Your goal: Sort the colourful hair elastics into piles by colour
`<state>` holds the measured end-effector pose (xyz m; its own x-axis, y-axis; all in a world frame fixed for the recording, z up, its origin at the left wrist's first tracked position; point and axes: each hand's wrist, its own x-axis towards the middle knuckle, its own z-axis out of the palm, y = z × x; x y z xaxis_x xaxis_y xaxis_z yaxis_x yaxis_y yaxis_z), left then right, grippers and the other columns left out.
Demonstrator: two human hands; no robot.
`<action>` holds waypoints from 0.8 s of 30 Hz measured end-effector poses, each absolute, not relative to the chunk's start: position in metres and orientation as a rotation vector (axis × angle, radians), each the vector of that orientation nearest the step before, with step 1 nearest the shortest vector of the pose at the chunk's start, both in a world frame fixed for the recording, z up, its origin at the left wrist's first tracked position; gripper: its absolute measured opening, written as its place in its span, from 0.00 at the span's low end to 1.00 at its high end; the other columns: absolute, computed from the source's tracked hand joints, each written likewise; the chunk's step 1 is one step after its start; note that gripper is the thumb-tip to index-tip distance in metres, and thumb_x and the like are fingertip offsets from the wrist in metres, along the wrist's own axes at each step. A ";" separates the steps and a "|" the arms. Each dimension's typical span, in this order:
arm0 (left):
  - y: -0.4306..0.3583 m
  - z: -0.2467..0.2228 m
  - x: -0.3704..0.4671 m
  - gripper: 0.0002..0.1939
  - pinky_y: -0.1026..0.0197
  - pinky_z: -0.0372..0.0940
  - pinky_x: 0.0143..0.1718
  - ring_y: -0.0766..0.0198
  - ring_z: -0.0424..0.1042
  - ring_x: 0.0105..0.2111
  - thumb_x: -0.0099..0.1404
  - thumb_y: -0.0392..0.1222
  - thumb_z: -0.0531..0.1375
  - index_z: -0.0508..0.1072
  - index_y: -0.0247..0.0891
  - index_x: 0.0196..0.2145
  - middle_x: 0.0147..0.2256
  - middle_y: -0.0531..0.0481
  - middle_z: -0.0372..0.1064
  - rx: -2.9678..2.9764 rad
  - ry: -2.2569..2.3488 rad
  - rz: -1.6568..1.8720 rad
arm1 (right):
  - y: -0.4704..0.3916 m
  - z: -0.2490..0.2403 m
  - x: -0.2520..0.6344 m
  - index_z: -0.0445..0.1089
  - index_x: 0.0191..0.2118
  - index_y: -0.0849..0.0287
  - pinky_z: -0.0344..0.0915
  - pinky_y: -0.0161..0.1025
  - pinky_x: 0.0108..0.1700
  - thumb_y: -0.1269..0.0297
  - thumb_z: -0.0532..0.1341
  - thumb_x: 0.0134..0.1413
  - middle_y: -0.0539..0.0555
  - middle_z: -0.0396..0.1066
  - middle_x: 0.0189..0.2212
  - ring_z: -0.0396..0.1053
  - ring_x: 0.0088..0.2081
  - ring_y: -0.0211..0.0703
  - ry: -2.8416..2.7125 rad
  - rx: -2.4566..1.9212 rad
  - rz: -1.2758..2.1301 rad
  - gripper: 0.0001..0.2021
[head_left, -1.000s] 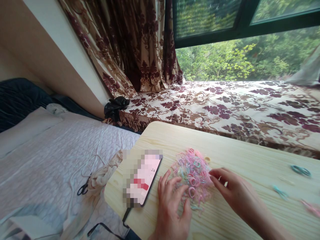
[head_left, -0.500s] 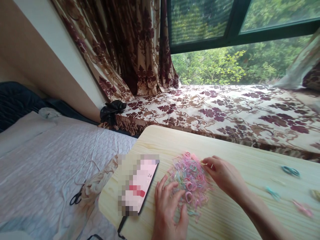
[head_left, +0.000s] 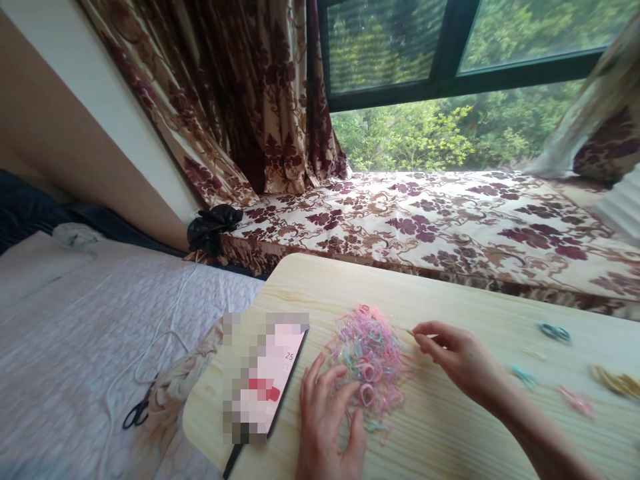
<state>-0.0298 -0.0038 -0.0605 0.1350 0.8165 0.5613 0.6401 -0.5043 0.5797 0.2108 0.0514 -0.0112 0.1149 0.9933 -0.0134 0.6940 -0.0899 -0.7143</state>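
A loose pile of small pink, purple and green elastic bands point(head_left: 373, 360) lies on the pale wooden table point(head_left: 450, 427). My left hand point(head_left: 330, 413) rests at the pile's near left edge, fingers spread, holding nothing. Just right of the pile, my right hand point(head_left: 450, 350) pinches a thin yellowish band point(head_left: 409, 331) between thumb and fingertips. Apart on the right side lie a teal bundle of bands point(head_left: 554, 332), a light turquoise one point(head_left: 523, 377), a pink one point(head_left: 576, 401) and a yellow one point(head_left: 616, 381).
A phone point(head_left: 273, 380) with a partly blurred screen lies left of the pile. Beyond the table's far edge is a flowered window seat point(head_left: 410, 213). A bed point(head_left: 125, 300) with a white cable and black scissors point(head_left: 136, 415) is at the left.
My right hand has drawn slightly away from the pile with the yellowish band. The view has turned a little right, bringing more of the yellow bundle into sight. The phone's number went from 24 to 25.
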 end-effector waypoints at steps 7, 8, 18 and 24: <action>-0.003 -0.069 -0.035 0.15 0.41 0.66 0.56 0.48 0.60 0.62 0.65 0.31 0.55 0.74 0.43 0.46 0.49 0.45 0.70 2.239 1.408 1.302 | 0.023 0.001 0.211 0.74 0.30 0.54 0.66 0.37 0.27 0.53 0.55 0.54 0.52 0.77 0.25 0.73 0.26 0.42 -1.555 -1.847 0.661 0.14; -0.003 -0.071 -0.035 0.15 0.41 0.65 0.56 0.48 0.60 0.62 0.65 0.31 0.55 0.74 0.44 0.46 0.49 0.45 0.70 2.245 1.400 1.310 | 0.017 0.003 0.211 0.73 0.30 0.54 0.66 0.37 0.28 0.53 0.55 0.54 0.52 0.77 0.26 0.73 0.26 0.42 -1.547 -1.855 0.634 0.13; 0.000 -0.074 -0.039 0.15 0.41 0.63 0.57 0.49 0.60 0.62 0.66 0.32 0.56 0.74 0.46 0.47 0.49 0.47 0.71 2.278 1.322 1.321 | -0.040 0.013 0.275 0.74 0.31 0.52 0.67 0.41 0.30 0.48 0.56 0.48 0.54 0.77 0.30 0.73 0.27 0.45 -1.324 -2.126 0.373 0.16; 0.001 -0.075 -0.039 0.14 0.40 0.63 0.58 0.49 0.60 0.61 0.66 0.33 0.56 0.74 0.44 0.47 0.49 0.46 0.70 2.292 1.318 1.321 | -0.064 0.027 0.362 0.75 0.32 0.52 0.64 0.43 0.32 0.58 0.62 0.43 0.58 0.78 0.30 0.74 0.29 0.48 -1.002 -2.504 0.132 0.09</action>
<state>-0.0388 0.0005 -0.0755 0.2095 0.7682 0.6050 0.6029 -0.5886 0.5386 0.3619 -0.0641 0.0271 0.7331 0.6763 0.0718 0.6345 -0.6421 -0.4303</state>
